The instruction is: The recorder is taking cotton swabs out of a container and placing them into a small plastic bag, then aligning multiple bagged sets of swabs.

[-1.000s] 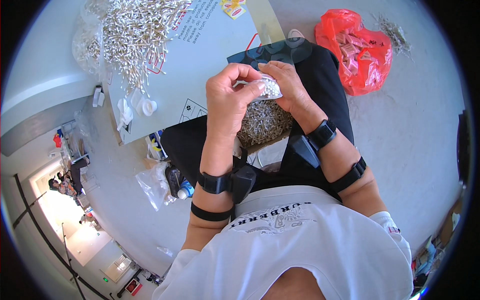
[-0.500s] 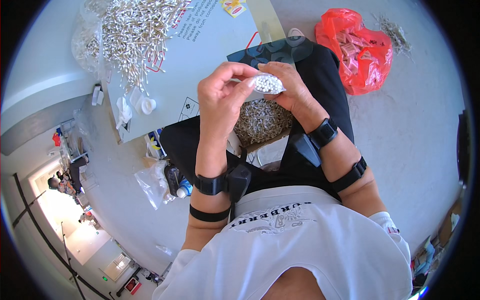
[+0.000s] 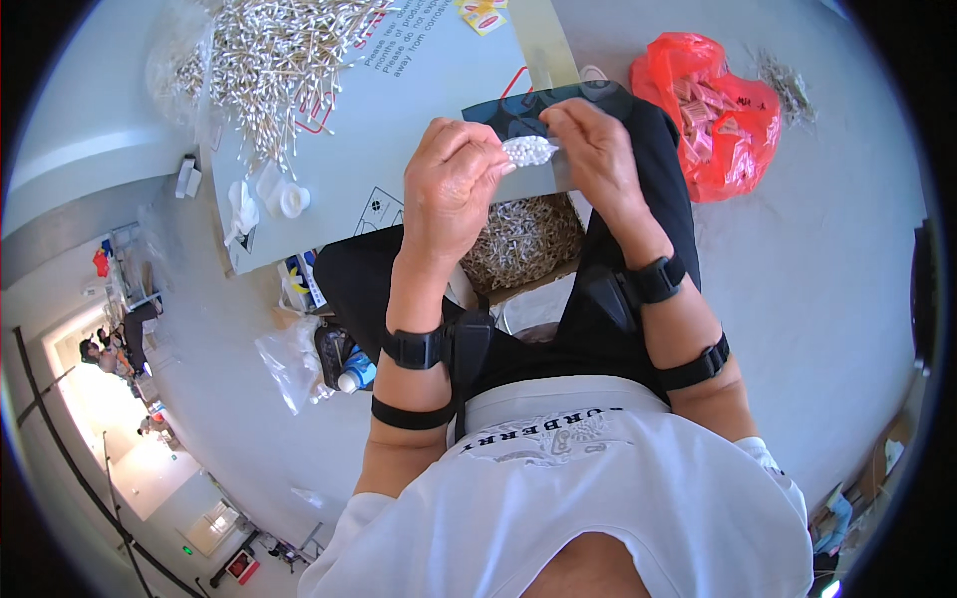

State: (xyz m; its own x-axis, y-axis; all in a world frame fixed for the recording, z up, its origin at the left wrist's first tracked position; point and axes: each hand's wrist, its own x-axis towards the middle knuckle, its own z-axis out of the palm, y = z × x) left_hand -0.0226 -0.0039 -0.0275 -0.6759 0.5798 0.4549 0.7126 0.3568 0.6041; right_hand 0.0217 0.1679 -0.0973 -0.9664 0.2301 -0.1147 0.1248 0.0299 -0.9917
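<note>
Between my hands hangs a small clear bag of cotton swabs (image 3: 529,151), its white tips facing up. The fingers of my left hand (image 3: 449,189) are closed in a pinch on the bag's left edge. At its right edge, my right hand (image 3: 604,159) pinches the plastic with thumb and forefinger. Below the hands, between my legs, a cardboard box (image 3: 581,211) holds many loose swabs (image 3: 523,244). A heap of loose swabs (image 3: 274,75) lies at the far left of the pale printed board (image 3: 349,164).
A dark see-through sheet (image 3: 488,112) lies at the board's right edge. Yellow packets (image 3: 483,15) and a small white container (image 3: 294,200) rest on the board. A red plastic bag (image 3: 733,164) of pink packs stands on the right. A blue-and-white bottle (image 3: 356,374) is beside my left leg.
My hands have drawn a little apart, the right moving up to the bag's right edge. The bag has turned and its opening looks narrower.
</note>
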